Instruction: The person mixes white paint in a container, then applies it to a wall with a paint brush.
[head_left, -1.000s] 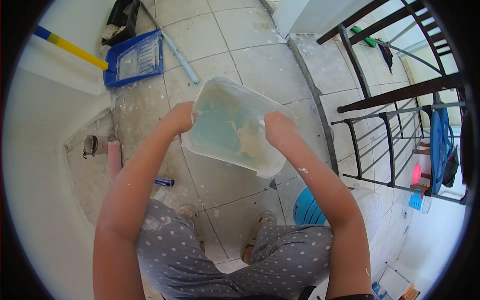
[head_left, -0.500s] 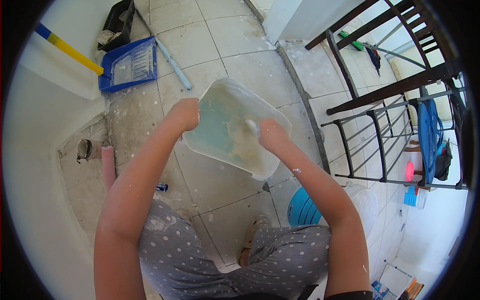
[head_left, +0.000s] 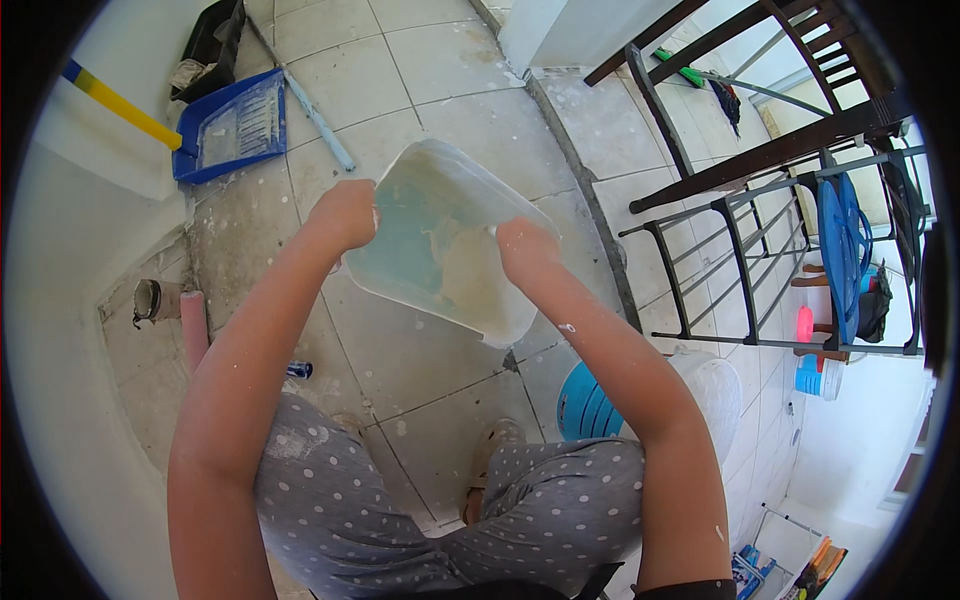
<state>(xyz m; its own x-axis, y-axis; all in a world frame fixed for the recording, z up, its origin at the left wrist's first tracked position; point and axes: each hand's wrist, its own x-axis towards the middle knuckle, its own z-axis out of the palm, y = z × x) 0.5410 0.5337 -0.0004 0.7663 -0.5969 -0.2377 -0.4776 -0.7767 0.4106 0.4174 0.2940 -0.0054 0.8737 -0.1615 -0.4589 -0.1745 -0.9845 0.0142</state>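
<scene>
A white rectangular plastic tub (head_left: 420,250), with pale green and beige residue inside, is held up over the floor in front of me. My left hand (head_left: 350,210) is closed on its left rim. My right hand (head_left: 525,250) is at the tub's right side, over its inside, with fingers closed on a small white object (head_left: 491,233) that is too small to name. A blue and white bucket (head_left: 582,400) stands below my right forearm.
A blue tray (head_left: 230,130) with a yellow pole (head_left: 120,105), a black tray (head_left: 210,50) and a pale pole (head_left: 318,120) lie at upper left. A pink roller (head_left: 195,325) is at left. A floor ledge (head_left: 590,190), metal rack (head_left: 730,270) and wooden frame (head_left: 750,155) occupy the right.
The tub and both hands have shifted somewhat left in the view, with the surroundings also shifting left. My right hand moved inward over the tub, then slightly back toward its right rim.
</scene>
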